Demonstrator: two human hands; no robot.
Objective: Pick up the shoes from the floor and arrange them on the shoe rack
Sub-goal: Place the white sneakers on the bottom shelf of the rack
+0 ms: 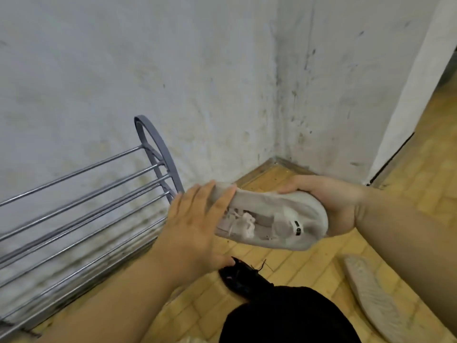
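Two hands are holding one pale sneaker (277, 219) off the floor (309, 258). The shoe is lying on its side between them, with its laces and opening facing the camera. The right hand (331, 201) is gripping the end that carries a small black tab. Its thumb is lying along the upper edge and its fingers are curling round underneath, clamped on the shoe. The left hand (197, 229) is pressing flat against the opposite end, with its fingers straight and close together over the fabric and its thumb spreading out below. Just beyond the left hand's knuckles, the shoe rack (81, 194) is standing against the stained wall (173, 70). Its metal bars are running away to that hand's outer side, and its grey arched end frame is rising just behind the fingertips. Directly beneath the left hand's thumb, a black shoe (239, 278) is sitting on the floor, partly hidden by a dark-clothed knee (284, 315). Under the right forearm, well apart from the black shoe, a second pale shoe (371, 300) is lying sole up.
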